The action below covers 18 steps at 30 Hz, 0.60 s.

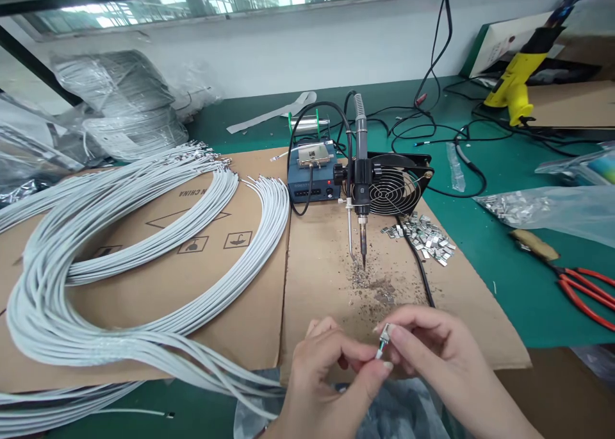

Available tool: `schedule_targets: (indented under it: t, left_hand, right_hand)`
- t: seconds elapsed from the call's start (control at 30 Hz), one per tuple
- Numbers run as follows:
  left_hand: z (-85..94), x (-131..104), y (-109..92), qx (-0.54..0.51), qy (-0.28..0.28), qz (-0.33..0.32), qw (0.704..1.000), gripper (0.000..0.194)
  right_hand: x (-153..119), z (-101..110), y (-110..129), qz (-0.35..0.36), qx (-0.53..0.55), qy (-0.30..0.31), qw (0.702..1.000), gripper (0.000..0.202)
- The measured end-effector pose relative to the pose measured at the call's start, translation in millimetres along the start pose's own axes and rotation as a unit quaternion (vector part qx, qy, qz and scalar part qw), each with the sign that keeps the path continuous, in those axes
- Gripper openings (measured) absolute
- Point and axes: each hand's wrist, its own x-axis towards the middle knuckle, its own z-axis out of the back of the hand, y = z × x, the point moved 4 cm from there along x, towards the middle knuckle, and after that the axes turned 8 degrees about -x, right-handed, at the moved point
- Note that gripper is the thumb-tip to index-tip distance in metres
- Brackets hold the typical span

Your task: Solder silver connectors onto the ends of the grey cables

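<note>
We pinch a white cable (379, 354) with our left hand (331, 375) and its metal connector (385, 332) with our right hand (435, 349). Beyond, a soldering iron (362, 189) points down.

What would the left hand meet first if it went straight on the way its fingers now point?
Most likely the right hand, whose thumb and fingers pinch the small metal plug just ahead of the left hand; with one view, the exact depth is unclear.
</note>
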Motion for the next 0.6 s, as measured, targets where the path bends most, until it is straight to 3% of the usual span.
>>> schedule_targets:
  t: [0.17,0.33,0.53,0.6]
  left_hand:
    - [1.1,-4.1,5.0,-0.048,0.009,0.045,0.998,0.003]
    - [2.0,-5.4,4.4,-0.031,0.021,0.03,0.999,0.004]
    - [-0.2,0.3,-2.5,0.013,0.091,-0.019,0.996,0.009]
    - [-4.8,-4.0,0.9,0.021,0.144,-0.036,0.989,0.012]
  right_hand:
    - [0.5,0.3,-0.7,0.002,0.001,0.013,1.0,0.023]
    - [-0.1,2.2,-1.9,0.0,-0.009,0.016,1.0,0.026]
    - [-2.9,0.0,-2.0,-0.013,-0.012,0.008,1.0,0.027]
    - [-4.9,9.2,-4.3,0.006,-0.041,-0.02,0.999,0.024]
